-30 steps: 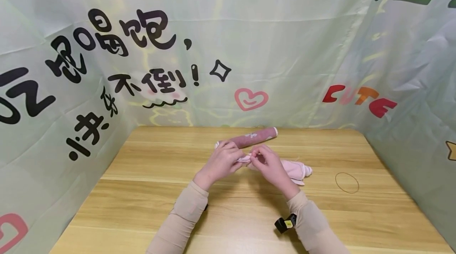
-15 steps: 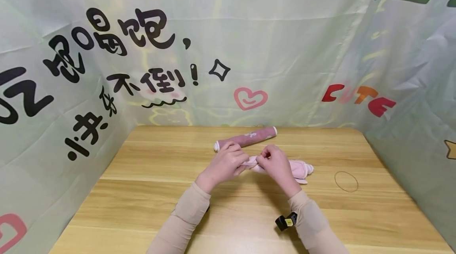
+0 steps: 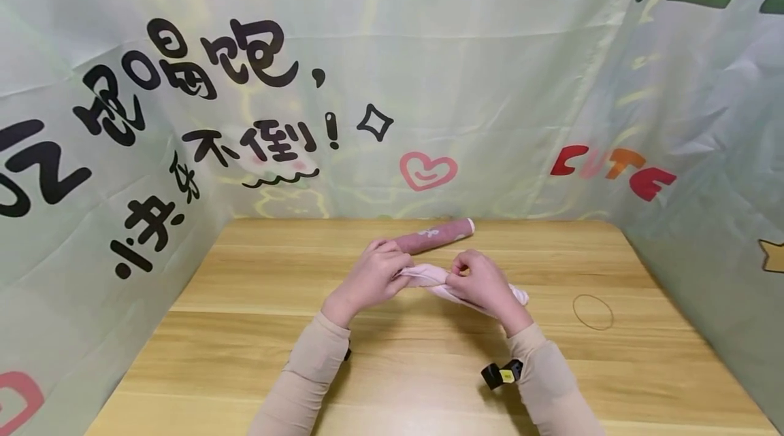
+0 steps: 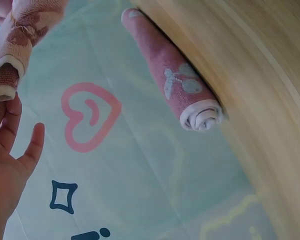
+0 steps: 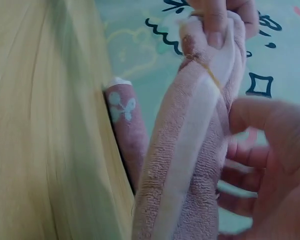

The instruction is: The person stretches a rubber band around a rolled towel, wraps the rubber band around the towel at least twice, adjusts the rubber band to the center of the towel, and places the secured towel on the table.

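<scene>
A pale pink towel, rolled lengthwise, stretches between both hands above the table. My left hand pinches its narrow left end; the left wrist view shows the same towel above the left fingers. My right hand grips the towel farther along, with the thumb on one side and the fingers partly hidden behind it. A thin yellowish rubber band lies round the towel near the left hand's end, pulling it in. The towel's far right end sticks out past the right wrist.
Behind the hands, a darker pink rolled towel with a pale motif lies on the wooden table. Another loose rubber band lies to the right. Printed cloth walls rise along the table's back and sides.
My right hand has moved right, away from the left hand, and more of the pale towel shows between them. The left hand has shifted slightly left over the last half second.
</scene>
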{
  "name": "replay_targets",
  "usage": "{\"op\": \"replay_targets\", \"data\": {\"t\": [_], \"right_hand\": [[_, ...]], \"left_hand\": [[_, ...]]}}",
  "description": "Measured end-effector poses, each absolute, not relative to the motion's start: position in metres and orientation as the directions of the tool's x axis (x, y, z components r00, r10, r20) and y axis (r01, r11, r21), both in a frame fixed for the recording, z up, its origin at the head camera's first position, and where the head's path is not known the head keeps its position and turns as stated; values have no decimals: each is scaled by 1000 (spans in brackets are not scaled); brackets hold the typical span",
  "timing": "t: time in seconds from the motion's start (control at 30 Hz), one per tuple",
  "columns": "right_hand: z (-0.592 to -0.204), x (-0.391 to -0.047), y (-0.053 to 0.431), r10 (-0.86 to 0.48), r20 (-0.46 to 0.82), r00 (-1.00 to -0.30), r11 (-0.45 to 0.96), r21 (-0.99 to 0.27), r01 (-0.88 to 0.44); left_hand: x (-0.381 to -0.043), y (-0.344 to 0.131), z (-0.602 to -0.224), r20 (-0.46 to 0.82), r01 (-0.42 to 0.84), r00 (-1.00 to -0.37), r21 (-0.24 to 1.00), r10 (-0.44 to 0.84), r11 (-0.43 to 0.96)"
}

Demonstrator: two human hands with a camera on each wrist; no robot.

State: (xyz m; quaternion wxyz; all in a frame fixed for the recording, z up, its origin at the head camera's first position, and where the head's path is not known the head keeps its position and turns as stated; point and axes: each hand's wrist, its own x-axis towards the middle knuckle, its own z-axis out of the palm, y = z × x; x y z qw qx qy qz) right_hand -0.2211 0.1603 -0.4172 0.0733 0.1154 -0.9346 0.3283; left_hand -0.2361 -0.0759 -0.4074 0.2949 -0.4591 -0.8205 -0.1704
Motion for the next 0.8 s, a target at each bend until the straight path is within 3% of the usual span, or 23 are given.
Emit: {"op": "replay_targets", "data": {"t": [0.13, 0.43, 0.6, 0.8], "right_hand": [[-423, -222, 159, -274, 275, -921, 620, -682, -388], [-425, -223, 154, -304, 235, -923, 524, -768, -368], [-426, -222, 152, -347, 262, -901, 506, -756, -415], [-433, -224, 150, -405, 291, -867, 578, -653, -490]], "left_hand": [[-236, -74, -407, 611, 841, -446, 35, 655, 540], [-238, -76, -408, 545, 779, -574, 132, 611, 613], [-241, -79, -410, 563, 757, -601, 173, 567, 630], [-242, -81, -409, 585, 733, -621, 200, 522, 650]]}}
